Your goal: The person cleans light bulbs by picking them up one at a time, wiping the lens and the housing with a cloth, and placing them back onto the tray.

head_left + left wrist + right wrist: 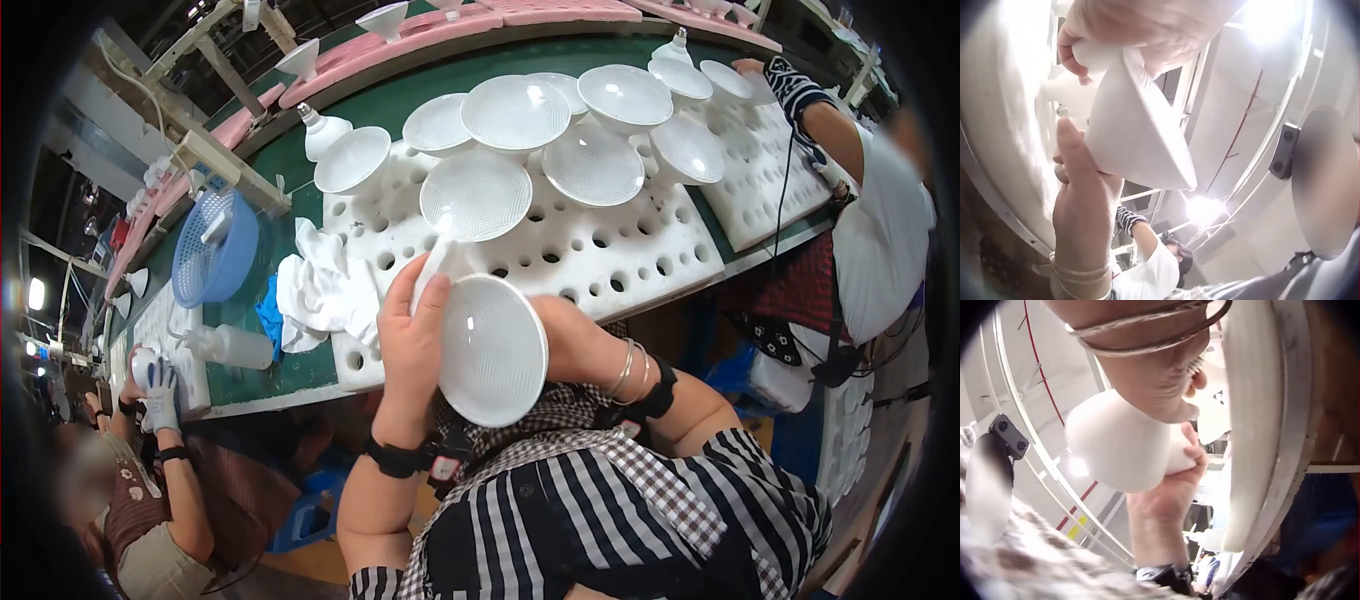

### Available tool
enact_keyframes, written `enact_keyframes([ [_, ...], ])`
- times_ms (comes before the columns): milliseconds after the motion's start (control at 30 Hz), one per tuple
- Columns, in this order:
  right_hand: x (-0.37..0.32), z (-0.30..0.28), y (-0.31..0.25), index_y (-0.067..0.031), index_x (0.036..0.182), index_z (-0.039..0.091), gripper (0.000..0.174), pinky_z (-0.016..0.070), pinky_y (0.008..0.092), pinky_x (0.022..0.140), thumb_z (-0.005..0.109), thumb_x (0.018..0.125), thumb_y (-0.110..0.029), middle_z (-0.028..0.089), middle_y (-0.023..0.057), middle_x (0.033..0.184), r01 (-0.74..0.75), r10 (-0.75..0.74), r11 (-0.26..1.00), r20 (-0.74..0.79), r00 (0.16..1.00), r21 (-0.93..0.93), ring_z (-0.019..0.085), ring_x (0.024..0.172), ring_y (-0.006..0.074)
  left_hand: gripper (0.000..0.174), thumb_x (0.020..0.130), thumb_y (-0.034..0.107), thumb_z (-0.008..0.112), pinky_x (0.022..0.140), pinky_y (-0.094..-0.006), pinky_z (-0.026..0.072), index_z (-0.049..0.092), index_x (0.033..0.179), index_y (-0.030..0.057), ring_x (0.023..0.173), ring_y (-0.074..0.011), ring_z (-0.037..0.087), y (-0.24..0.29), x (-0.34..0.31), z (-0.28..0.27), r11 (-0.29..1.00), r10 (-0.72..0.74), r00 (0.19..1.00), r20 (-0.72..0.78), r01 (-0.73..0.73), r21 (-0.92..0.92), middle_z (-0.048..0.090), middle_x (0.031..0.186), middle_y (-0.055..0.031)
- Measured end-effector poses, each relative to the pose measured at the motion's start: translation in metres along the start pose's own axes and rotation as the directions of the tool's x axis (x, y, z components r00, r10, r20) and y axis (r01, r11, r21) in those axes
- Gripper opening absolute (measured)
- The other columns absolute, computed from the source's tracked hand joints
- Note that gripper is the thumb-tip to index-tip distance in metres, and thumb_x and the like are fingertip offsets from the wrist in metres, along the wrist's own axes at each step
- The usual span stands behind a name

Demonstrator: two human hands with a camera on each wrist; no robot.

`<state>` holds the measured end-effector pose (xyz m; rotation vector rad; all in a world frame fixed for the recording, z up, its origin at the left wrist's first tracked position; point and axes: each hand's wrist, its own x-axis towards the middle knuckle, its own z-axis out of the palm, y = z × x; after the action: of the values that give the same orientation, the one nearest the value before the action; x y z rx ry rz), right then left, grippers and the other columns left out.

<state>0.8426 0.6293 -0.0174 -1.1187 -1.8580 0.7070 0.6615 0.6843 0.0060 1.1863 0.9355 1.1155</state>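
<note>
A white reflector lamp [493,350] with a finely ribbed front is held up at the table's near edge, its face towards the head camera. My left hand [412,325] grips its narrow neck [1177,451], fingers wrapped round it in the right wrist view. Between the left thumb and fingers stands a thin white strip [431,272]. My right hand [572,342], with bangles, is behind the lamp, against the side of its cone [1129,137]; its thumb points up in the left wrist view. I cannot tell what its curled fingers hold.
White foam boards [640,250] with holes carry several lamps [478,195]. To the left lie a white cloth [325,285], a bottle [235,345] and a blue basket [215,250]. Pink trays [440,40] run along the back. Another person [865,215] works at right, one more [160,480] at left.
</note>
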Motion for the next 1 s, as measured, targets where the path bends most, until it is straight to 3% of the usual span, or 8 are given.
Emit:
enact_keyframes([
  [200, 0.017, -0.016, -0.004, -0.006, 0.108, 0.06, 0.04, 0.0545, 0.0448, 0.07, 0.078, 0.074, -0.018, 0.069, 0.0195, 0.088, -0.023, 0.026, 0.998, 0.039, 0.999, -0.057, 0.067, 0.08, 0.0398, 0.032, 0.102, 0.017, 0.058, 0.091, -0.0255, 0.0469, 0.062, 0.126, -0.0033, 0.104, -0.0112, 0.059, 0.01, 0.016, -0.004, 0.961, 0.249, 0.968, 0.015, -0.249, 0.123, 0.066, 0.117, -0.0061],
  [333, 0.015, -0.012, 0.021, -0.0081, 0.099, 0.059, 0.029, 0.0527, 0.0458, 0.064, 0.075, 0.075, -0.016, 0.067, 0.0156, 0.079, -0.098, 0.035, 0.941, -0.196, 0.98, -0.324, 0.066, 0.073, 0.039, 0.027, 0.099, 0.012, 0.055, 0.098, -0.0385, 0.0457, 0.066, 0.119, -0.0022, 0.112, -0.0289, 0.061, 0.012, 0.008, -0.016, 0.479, 0.712, 0.661, 0.237, -0.704, 0.524, 0.066, 0.121, -0.0165],
  [433, 0.012, -0.01, 0.024, -0.009, 0.096, 0.058, 0.025, 0.052, 0.0459, 0.062, 0.073, 0.077, -0.017, 0.067, 0.0153, 0.076, -0.093, 0.04, 0.956, -0.191, 0.981, -0.277, 0.066, 0.072, 0.0387, 0.021, 0.091, 0.018, 0.065, 0.096, -0.0459, 0.0442, 0.072, 0.109, 0.0091, 0.116, -0.0354, 0.058, 0.028, -0.034, 0.015, 0.058, 0.594, 0.46, 0.66, -0.843, 0.534, 0.069, 0.12, -0.0101],
  [500, 0.012, -0.008, 0.027, -0.0096, 0.094, 0.057, 0.024, 0.0516, 0.046, 0.062, 0.072, 0.077, -0.018, 0.067, 0.015, 0.074, -0.059, 0.027, 0.98, -0.168, 0.985, -0.19, 0.066, 0.071, 0.0385, 0.021, 0.089, 0.018, 0.067, 0.093, -0.0442, 0.0443, 0.073, 0.108, 0.0112, 0.116, -0.0339, 0.059, 0.029, -0.038, 0.025, -0.015, 0.535, 0.508, 0.675, -0.793, 0.609, 0.07, 0.119, -0.0059],
  [633, 0.007, 0.001, 0.038, -0.0098, 0.091, 0.056, 0.019, 0.0514, 0.0452, 0.062, 0.068, 0.079, -0.017, 0.067, 0.0135, 0.076, -0.017, -0.035, 0.926, -0.131, 0.991, -0.376, 0.066, 0.072, 0.0364, 0.024, 0.089, 0.017, 0.066, 0.089, -0.0433, 0.0449, 0.073, 0.11, 0.0086, 0.11, -0.0315, 0.059, 0.017, 0.004, 0.01, 0.152, 0.534, 0.625, 0.569, -0.733, 0.663, 0.07, 0.117, -0.0058],
  [700, 0.006, 0.003, 0.04, -0.0101, 0.089, 0.057, 0.018, 0.0504, 0.0445, 0.061, 0.068, 0.077, -0.016, 0.065, 0.0105, 0.075, 0.082, -0.13, 0.899, -0.085, 0.988, -0.43, 0.065, 0.07, 0.0339, 0.026, 0.096, 0.019, 0.061, 0.091, -0.0387, 0.0465, 0.071, 0.116, 0.0054, 0.105, -0.0285, 0.061, 0.004, 0.026, -0.006, 0.652, 0.358, 0.864, 0.353, -0.502, 0.568, 0.072, 0.112, -0.0086],
  [800, 0.007, 0.002, 0.038, -0.0108, 0.089, 0.058, 0.023, 0.0498, 0.0438, 0.06, 0.073, 0.072, -0.016, 0.064, 0.0085, 0.074, 0.067, -0.118, 0.899, -0.091, 0.989, -0.433, 0.064, 0.069, 0.0331, 0.031, 0.102, 0.022, 0.056, 0.091, -0.0325, 0.0479, 0.069, 0.12, 0.0001, 0.102, -0.0206, 0.062, -0.009, 0.025, -0.014, 0.903, 0.152, 0.951, 0.268, -0.244, 0.354, 0.072, 0.108, -0.0101],
  [1000, 0.002, 0.003, 0.037, -0.0118, 0.094, 0.063, 0.03, 0.0517, 0.0418, 0.063, 0.077, 0.068, -0.018, 0.066, 0.0079, 0.079, 0.073, -0.136, 0.906, -0.125, 0.983, -0.416, 0.065, 0.072, 0.0322, 0.038, 0.105, 0.023, 0.051, 0.091, -0.0284, 0.0484, 0.063, 0.123, -0.0078, 0.103, -0.0131, 0.062, -0.028, 0.01, -0.016, 0.982, 0.011, 0.994, 0.113, -0.031, 0.184, 0.07, 0.112, -0.0094],
])
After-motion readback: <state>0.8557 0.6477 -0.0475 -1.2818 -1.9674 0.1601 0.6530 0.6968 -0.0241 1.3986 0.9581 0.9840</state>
